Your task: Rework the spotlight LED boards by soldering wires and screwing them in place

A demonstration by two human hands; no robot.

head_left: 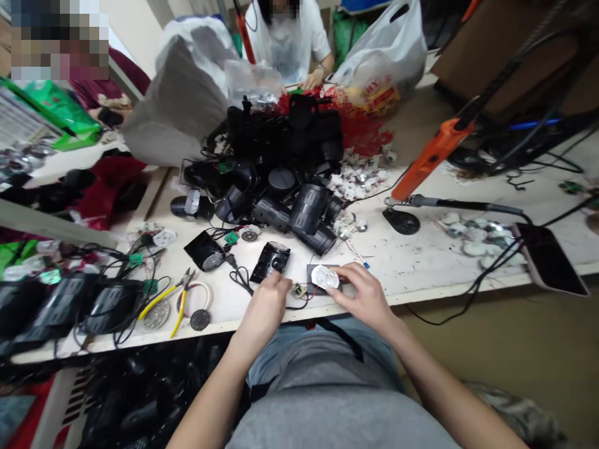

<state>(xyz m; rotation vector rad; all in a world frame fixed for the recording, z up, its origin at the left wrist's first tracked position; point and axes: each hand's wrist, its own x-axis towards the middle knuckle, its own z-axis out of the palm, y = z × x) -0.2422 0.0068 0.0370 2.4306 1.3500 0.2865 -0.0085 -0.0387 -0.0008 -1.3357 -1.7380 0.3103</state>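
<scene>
My right hand [362, 293] grips a white round lamp piece [324, 277] by its right edge, between thumb and fingers. The piece lies over a dark flat block [345, 287] at the table's front edge. Red and black wires run left from it to a small circuit board [298, 290]. My left hand [267, 304] is closed in a pinch at the lower edge of an open black plastic casing [270, 262]; what its fingertips hold is hidden. Another black casing half [204, 251] lies to the left, near a small green circuit board [231, 237].
Yellow-handled pliers [181, 305] and a tape roll [206, 293] lie at left. A heap of black housings [281, 181] stands behind. An orange tool [425, 161] hangs at right, near a phone [552, 259]. A person [292, 43] sits opposite, another at far left.
</scene>
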